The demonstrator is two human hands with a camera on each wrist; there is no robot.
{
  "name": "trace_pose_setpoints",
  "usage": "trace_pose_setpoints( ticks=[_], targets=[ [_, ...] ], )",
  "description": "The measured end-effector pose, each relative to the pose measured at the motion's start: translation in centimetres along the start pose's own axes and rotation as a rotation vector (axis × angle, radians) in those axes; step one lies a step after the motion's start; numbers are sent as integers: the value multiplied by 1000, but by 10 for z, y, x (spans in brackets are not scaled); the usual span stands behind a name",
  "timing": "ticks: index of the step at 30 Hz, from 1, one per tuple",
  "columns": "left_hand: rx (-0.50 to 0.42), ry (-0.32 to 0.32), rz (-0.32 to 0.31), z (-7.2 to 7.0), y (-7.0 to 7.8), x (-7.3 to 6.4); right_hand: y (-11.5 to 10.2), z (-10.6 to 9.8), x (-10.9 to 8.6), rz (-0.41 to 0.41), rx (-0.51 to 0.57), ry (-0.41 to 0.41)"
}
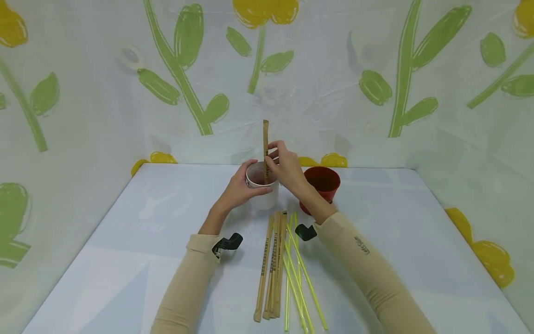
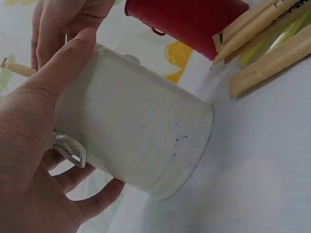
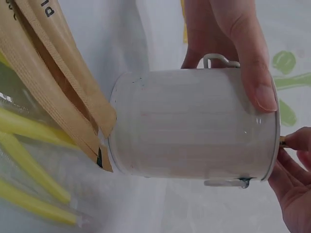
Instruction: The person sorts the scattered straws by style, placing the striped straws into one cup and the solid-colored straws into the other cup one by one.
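Note:
My left hand [image 1: 238,189] grips a small white metal bucket [image 1: 265,201] round its upper part, thumb along the near side of the rim. The bucket stands on the table and has small handle loops on its sides, as both wrist views show. Over its mouth, my right hand [image 1: 289,169] pinches a long brown paper-wrapped stick [image 1: 265,132] between thumb and fingers. That stick is upright, with its lower end inside the bucket. In the left wrist view, my left thumb [image 2: 73,56] lies across the rim and the other fingers curl behind the bucket.
A red bucket [image 1: 323,178] stands just right of the white one, partly behind my right forearm. Nearer me lie several brown paper-wrapped sticks [image 1: 277,273] and, beside them, several yellow straws [image 1: 306,278] in clear wrappers. A flower-printed curtain [image 1: 317,102] surrounds the table [image 1: 167,222].

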State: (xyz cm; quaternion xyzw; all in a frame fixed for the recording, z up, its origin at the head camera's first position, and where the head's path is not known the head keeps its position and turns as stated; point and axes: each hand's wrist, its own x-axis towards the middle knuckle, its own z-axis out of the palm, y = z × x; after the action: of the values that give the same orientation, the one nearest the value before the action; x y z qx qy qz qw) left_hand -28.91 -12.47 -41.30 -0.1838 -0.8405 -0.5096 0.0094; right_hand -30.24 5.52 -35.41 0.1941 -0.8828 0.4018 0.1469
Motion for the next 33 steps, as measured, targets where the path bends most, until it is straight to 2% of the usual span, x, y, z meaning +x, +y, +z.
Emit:
trace_pose_setpoints(
  ticks=[5, 13, 21, 27, 33],
  targets=[
    [30, -33, -20, -2, 2, 3, 2, 2, 0, -9, -31, 14],
    [37, -61, -58, -6, 3, 5, 3, -2, -5, 23, -24, 19],
    [45, -67, -57, -6, 2, 8, -2, -24, -20, 19, 28, 26],
    [55, -68, -68, -6, 4, 9, -4, -42, -48, 25, 36, -65],
    [52, -68, -65, -6, 5, 9, -2, -50, -78, 81, 72, -196]
  ],
)
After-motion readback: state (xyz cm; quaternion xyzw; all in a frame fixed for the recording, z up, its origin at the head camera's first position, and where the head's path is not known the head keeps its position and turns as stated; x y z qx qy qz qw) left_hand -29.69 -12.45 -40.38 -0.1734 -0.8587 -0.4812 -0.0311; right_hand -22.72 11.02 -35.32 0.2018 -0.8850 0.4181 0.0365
